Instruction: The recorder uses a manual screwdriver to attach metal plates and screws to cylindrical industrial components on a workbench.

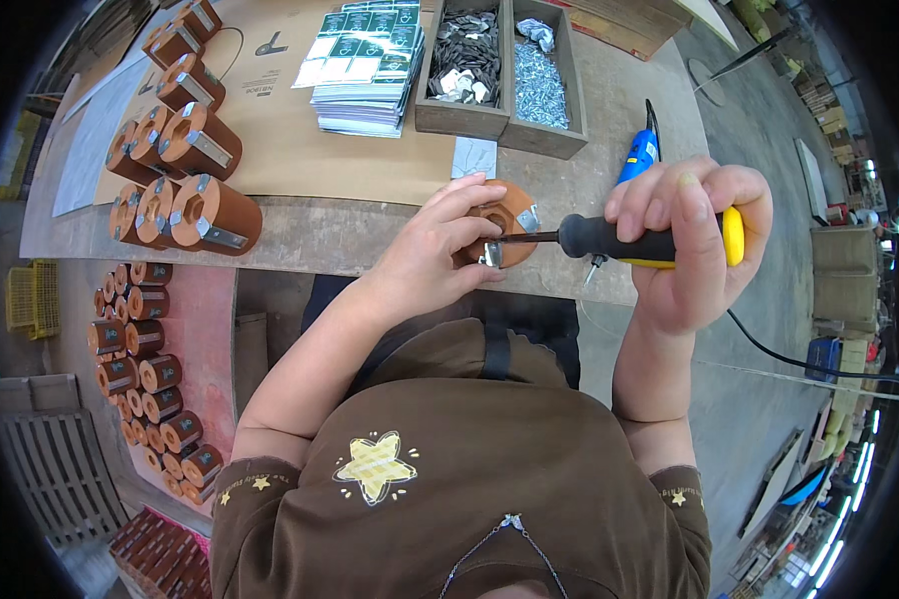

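Screwdriver (585, 238) with dark grip and yellow end, clenched in the fingers of the right hand (694, 240), with the shaft nearly level and aimed at an orange-brown block (518, 252). Held near the front edge of the worktop (320, 240): that same block, grasped in the fingers of the left hand (425, 245), just below the wooden bins. Impossible to tell whether resting on the surface or lifted slightly above it.

Judging by the pose, likely a matter of fastening the small silver clip (490, 256) at the block's near side. Tip close to that clip, but too small to make out whether seated in a screw. Best to check that fit before turning, then line up shaft and screw squarely, push firmly, and turn slowly to avoid skidding. Brace the block against the worktop for steadiness, and shift the left fingers clear of the tip's path, given the risk of a slip at such close quarters. Stop at snug, so as not to strip the hole or bend the clip.
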Demonstrator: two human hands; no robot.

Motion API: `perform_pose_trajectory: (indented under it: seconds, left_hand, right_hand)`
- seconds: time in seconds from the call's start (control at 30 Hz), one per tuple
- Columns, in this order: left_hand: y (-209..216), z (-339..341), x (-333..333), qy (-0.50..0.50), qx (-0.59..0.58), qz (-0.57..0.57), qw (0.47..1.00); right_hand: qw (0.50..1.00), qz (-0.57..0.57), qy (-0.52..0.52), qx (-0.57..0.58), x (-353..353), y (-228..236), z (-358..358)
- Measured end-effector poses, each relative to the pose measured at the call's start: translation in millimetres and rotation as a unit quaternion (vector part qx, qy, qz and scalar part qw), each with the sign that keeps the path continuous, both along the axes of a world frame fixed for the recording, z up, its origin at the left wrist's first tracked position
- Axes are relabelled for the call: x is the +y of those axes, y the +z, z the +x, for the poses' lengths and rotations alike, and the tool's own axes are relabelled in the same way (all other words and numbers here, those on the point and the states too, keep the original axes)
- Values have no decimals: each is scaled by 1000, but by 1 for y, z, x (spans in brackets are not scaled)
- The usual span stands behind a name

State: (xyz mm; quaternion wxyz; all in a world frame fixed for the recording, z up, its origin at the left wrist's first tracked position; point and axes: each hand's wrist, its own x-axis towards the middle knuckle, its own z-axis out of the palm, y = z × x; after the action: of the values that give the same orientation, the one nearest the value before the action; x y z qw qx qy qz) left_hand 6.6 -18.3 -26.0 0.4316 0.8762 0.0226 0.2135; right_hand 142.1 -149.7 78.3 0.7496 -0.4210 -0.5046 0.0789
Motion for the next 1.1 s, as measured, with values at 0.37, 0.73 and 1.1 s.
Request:
perform_pose_trajectory:
  seconds: [0.37, 0.73, 1.1]
  left_hand:
    - [1, 0, 2, 4, 1, -12, 1000]
    - [-1, 1, 3, 0, -6, -10, 1000]
    - [-2, 1, 3, 2, -18, -13, 1000]
  right_hand:
    - [1000, -24, 11, 7, -4, 5, -7]
    - [999, -31, 11, -1, -2, 7, -10]
    - [992, -51, 98, -57, 0, 13, -4]
